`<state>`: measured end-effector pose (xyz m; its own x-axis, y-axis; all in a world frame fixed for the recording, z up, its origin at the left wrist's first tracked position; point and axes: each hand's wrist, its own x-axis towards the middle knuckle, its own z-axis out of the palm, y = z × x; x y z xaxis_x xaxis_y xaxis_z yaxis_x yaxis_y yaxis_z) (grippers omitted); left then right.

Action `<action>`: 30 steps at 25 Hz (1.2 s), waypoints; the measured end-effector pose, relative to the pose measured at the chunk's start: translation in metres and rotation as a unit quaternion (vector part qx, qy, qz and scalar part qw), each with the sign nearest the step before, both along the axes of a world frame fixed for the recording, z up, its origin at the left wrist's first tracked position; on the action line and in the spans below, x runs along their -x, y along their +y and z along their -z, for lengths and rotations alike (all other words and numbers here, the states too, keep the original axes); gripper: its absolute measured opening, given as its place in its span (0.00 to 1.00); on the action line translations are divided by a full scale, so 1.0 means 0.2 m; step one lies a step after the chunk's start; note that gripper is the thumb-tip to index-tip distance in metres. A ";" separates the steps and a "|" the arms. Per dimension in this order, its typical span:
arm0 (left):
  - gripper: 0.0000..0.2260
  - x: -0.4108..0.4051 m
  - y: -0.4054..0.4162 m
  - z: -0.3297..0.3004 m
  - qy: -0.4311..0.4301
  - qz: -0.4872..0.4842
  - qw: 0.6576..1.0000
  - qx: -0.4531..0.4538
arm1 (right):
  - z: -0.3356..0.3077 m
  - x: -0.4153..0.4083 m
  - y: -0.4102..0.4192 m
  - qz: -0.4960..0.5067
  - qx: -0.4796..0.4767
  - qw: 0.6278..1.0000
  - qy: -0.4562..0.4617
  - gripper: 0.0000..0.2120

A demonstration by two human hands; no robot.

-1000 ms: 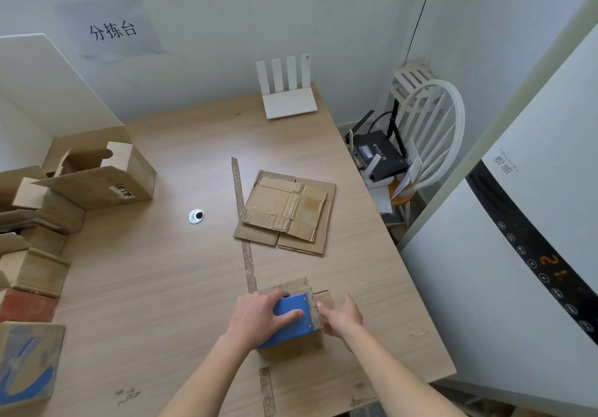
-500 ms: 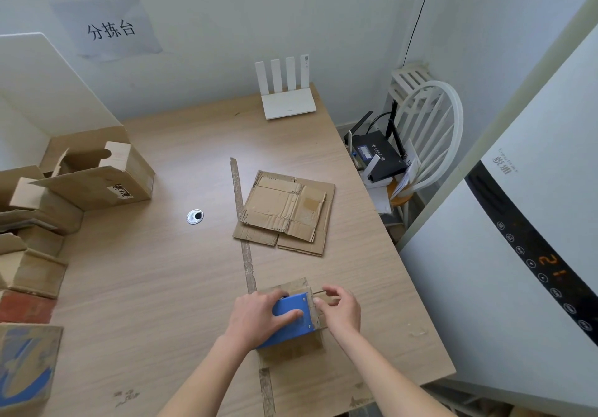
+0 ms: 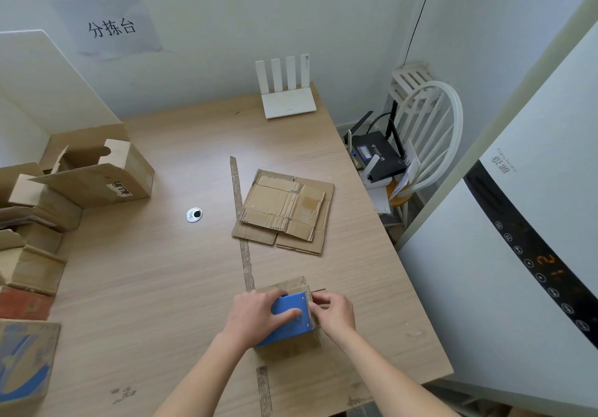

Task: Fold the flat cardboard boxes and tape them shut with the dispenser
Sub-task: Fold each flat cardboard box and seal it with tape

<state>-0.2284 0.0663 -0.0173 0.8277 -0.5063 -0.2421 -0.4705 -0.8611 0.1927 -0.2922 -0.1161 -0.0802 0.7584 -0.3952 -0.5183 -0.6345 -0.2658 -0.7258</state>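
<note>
Blue plastic tape dispenser sits atop my small folded brown cardboard box at the counter's near edge, my left hand clasping it, right hand fingers pinching just beside its right end.

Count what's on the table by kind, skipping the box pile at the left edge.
Tape dispenser: 1
Box being taped: 1
Stack of flat cardboard: 1
White router: 1
Metal disc: 1
Total: 5
</note>
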 end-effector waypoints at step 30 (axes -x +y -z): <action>0.15 0.12 0.53 0.27 0.004 -0.242 0.958 -0.152 | 0.00 0.05 0.08 -0.047 0.149 0.988 -0.012 0.15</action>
<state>-0.2518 0.1725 -0.0705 0.9455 0.0307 -0.3241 -0.0019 -0.9950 -0.0996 -0.3016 -0.1009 -0.0807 0.8099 -0.4548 -0.3704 -0.5800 -0.5274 -0.6208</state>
